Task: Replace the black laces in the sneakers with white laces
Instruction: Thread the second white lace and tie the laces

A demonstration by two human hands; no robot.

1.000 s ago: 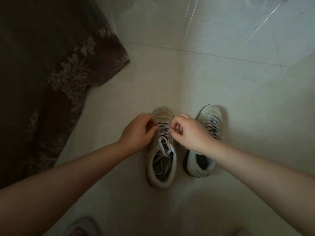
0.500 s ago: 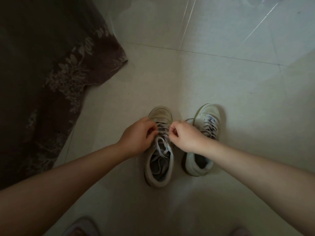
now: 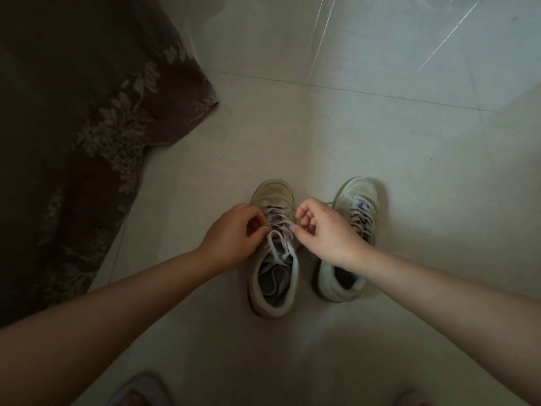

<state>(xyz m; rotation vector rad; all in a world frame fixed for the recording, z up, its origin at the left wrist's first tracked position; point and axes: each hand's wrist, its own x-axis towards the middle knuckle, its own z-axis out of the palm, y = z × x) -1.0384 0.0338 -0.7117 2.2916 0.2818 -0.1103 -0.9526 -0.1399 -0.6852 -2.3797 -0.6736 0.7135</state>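
Note:
Two pale sneakers stand side by side on the tiled floor, toes pointing away from me. The left sneaker (image 3: 273,288) carries a white lace (image 3: 278,244) whose loose ends trail down into its opening. My left hand (image 3: 231,235) pinches the lace at the shoe's left side, about mid-way up the eyelets. My right hand (image 3: 325,230) pinches the lace on the shoe's right side, fingers curled. The right sneaker (image 3: 349,238) has light laces with dark marks; my right wrist covers its middle.
A dark floral-patterned cloth (image 3: 73,136) hangs along the left side, reaching down to the floor (image 3: 380,136) of pale tiles. A slipper tip (image 3: 137,391) shows at the bottom edge, left of centre.
Both hands stayed on the left sneaker's lace. My right hand has shifted slightly rightward and its fingers have spread a little from the lace crossing.

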